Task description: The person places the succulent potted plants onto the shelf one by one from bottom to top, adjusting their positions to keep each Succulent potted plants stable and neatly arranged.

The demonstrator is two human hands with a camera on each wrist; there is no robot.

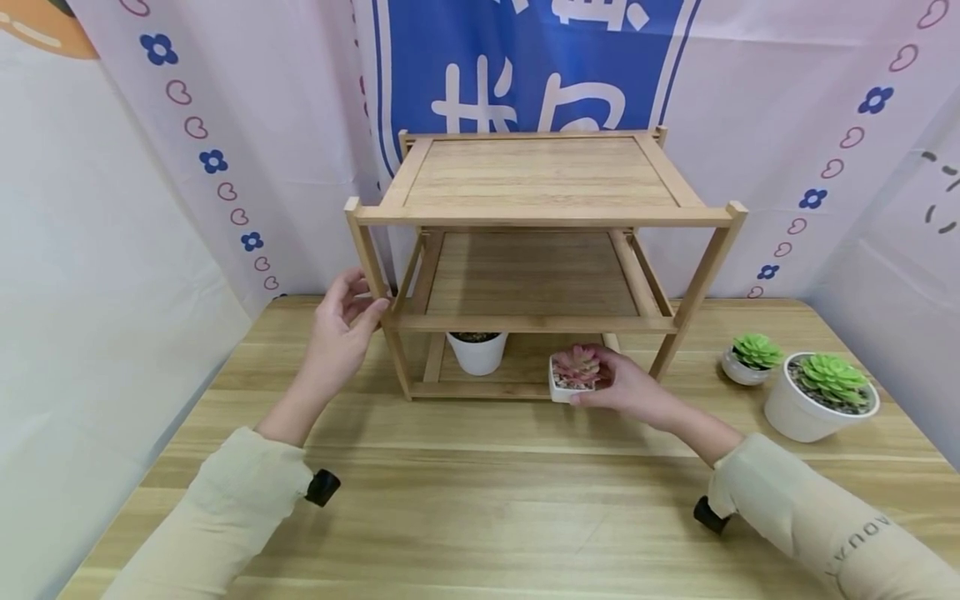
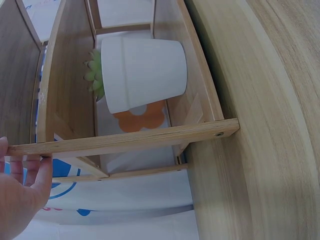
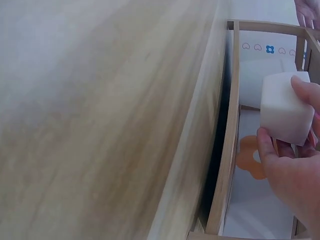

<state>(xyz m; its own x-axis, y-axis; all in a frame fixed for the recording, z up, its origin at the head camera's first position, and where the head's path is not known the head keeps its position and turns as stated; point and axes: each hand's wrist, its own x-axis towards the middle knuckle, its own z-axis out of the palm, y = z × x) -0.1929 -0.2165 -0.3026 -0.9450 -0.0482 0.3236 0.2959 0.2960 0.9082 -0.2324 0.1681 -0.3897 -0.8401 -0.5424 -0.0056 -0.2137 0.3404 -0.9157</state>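
A three-tier wooden shelf (image 1: pixel 540 323) stands on the table. At its left front post, my left hand (image 1: pixel 345 321) grips the wood near the middle tier, thumb in front; the left wrist view shows the same left hand (image 2: pixel 25 192) around the post. My right hand (image 1: pixel 626 387) holds a pink potted succulent (image 1: pixel 576 367) by its square white pot (image 3: pixel 286 107), at the front edge of the bottom tier. Farther left on that tier stands a round white pot (image 1: pixel 478 353) with a green succulent (image 2: pixel 94 75), its plant mostly hidden from the head view by the middle tier.
Right of the shelf on the table (image 1: pixel 480 500) stand two more potted green succulents, a small one (image 1: pixel 752 358) and a larger one (image 1: pixel 821 396). A printed curtain (image 1: pixel 315 108) hangs behind the shelf. The top tier (image 1: pixel 540 171) and middle tier (image 1: pixel 532 275) overhang the bottom one.
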